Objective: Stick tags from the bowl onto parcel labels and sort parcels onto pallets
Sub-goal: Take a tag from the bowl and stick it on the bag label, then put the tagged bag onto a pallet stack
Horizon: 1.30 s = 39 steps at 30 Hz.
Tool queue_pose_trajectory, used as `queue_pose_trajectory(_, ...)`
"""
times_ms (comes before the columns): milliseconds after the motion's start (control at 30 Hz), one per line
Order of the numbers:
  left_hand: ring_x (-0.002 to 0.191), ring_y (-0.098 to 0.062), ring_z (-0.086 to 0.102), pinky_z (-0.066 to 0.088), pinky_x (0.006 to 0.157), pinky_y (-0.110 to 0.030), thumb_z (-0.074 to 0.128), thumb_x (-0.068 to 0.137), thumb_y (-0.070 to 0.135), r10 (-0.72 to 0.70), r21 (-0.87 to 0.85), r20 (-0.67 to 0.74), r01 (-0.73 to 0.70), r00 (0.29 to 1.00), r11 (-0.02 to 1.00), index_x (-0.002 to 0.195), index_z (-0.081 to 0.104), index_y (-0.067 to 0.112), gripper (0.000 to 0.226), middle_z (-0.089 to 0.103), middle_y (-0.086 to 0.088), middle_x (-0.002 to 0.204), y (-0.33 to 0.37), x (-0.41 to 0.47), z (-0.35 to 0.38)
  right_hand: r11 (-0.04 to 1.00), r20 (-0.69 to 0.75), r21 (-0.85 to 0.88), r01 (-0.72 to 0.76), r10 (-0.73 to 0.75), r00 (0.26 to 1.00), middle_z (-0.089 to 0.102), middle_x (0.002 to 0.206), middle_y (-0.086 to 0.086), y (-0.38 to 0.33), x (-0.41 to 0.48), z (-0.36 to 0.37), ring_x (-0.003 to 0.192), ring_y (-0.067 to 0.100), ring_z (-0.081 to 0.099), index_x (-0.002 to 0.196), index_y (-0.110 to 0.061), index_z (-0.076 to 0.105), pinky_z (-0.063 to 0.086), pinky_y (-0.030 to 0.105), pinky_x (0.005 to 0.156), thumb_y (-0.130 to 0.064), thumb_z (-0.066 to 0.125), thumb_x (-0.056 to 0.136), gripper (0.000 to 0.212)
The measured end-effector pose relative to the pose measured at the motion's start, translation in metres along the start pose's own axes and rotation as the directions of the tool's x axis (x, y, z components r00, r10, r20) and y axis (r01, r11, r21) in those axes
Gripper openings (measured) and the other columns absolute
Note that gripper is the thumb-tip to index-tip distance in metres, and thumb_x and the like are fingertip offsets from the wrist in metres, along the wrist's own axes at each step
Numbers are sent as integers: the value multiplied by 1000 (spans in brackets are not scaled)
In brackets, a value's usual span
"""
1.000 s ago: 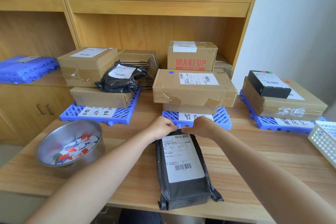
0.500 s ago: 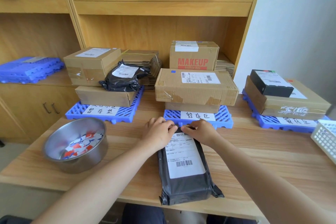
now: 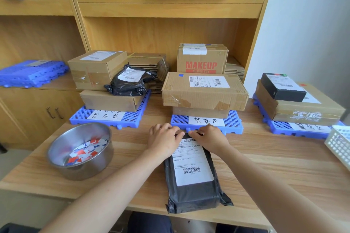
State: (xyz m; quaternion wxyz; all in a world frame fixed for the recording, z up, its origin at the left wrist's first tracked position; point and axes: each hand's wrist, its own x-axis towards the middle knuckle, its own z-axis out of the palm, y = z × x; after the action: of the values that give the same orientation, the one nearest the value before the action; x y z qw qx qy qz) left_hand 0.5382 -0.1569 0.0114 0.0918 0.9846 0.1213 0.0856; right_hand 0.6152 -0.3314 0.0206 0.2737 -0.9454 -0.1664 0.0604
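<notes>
A black poly-bag parcel (image 3: 193,191) with a white shipping label (image 3: 192,162) lies on the wooden table (image 3: 274,159) in front of me. My left hand (image 3: 163,140) and my right hand (image 3: 209,139) meet at the parcel's far end, fingers curled over the top edge of the label; whether a tag is under them is hidden. A steel bowl (image 3: 80,149) with red, white and blue tags stands to the left. Three blue pallets lie behind: left (image 3: 111,117), middle (image 3: 206,123), right (image 3: 297,126), each stacked with parcels.
A white plastic basket (image 3: 340,143) sticks in at the right edge. Behind the pallets stand a MAKEUP box (image 3: 201,58) and flat cardboard stacks on the wooden shelving. Spare blue pallets (image 3: 32,73) lie on the left cabinet.
Both hands have slid slightly toward me along the parcel's far end and stay together on the label's top edge. The parcel has not moved.
</notes>
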Motion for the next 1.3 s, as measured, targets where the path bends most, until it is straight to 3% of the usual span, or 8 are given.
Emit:
queue_pose_trajectory(433,118,-20,47,30,108,-40,36,99,61,20,-17,-94,-21,995,1000,120,63,38,42,58,14,123,-1,1,6,994,24,95,-49,47,999,53,62,-1,4,5,2,67,21,51,66,-12,55,34,31,56,-43,53,97,44)
queue_pose_trajectory(500,114,-21,51,34,105,-40,37,98,57,98,0,-173,-99,980,995,117,66,35,41,60,13,118,-3,0,4,995,34,103,7,-11,999,58,69,-1,6,0,-1,78,25,57,69,-17,58,40,32,64,-39,48,102,41)
queue_pose_trajectory(567,109,-22,55,39,101,-39,34,97,55,152,-14,-262,-162,953,987,113,69,32,44,62,12,112,-4,-8,-1,990,37,122,76,-81,996,70,101,-2,10,-13,-7,103,25,62,103,-24,70,48,35,88,-45,45,103,33)
queue_pose_trajectory(667,114,-20,52,41,101,-37,32,96,59,184,-93,-261,-214,948,972,124,63,33,49,59,12,121,-1,-42,-13,973,110,178,144,-165,980,50,145,-5,15,-46,-22,135,15,45,152,-37,39,34,33,112,-66,46,94,65)
queue_pose_trajectory(800,137,-16,30,31,114,-36,29,91,73,135,-201,-46,-141,990,969,148,36,42,66,32,13,149,4,-105,-28,938,218,147,313,-340,915,14,165,-17,27,-99,-32,151,4,14,156,-50,9,21,37,123,-89,47,73,99)
queue_pose_trajectory(967,153,-19,-6,12,124,-43,30,78,91,162,-65,115,-156,980,986,153,-2,54,89,-5,10,166,6,-163,-34,884,294,-204,421,-355,887,-24,164,-6,40,-145,-22,152,16,-20,141,-64,-26,-1,45,125,-100,42,62,111)
queue_pose_trajectory(1167,154,-31,-11,13,123,-50,44,72,92,151,22,181,-158,972,987,147,-16,60,100,-20,-2,166,10,-187,-23,831,291,-330,448,-361,886,-10,168,5,42,-171,-12,154,24,-16,142,-60,-29,-8,48,124,-97,36,71,103)
queue_pose_trajectory(1300,153,-35,6,17,121,-47,47,76,85,139,54,158,-149,978,987,148,-13,58,97,11,-9,164,7,-184,-17,836,270,-316,449,-375,887,8,167,5,46,-166,-3,155,25,-4,145,-62,-21,-7,48,125,-93,37,74,97)
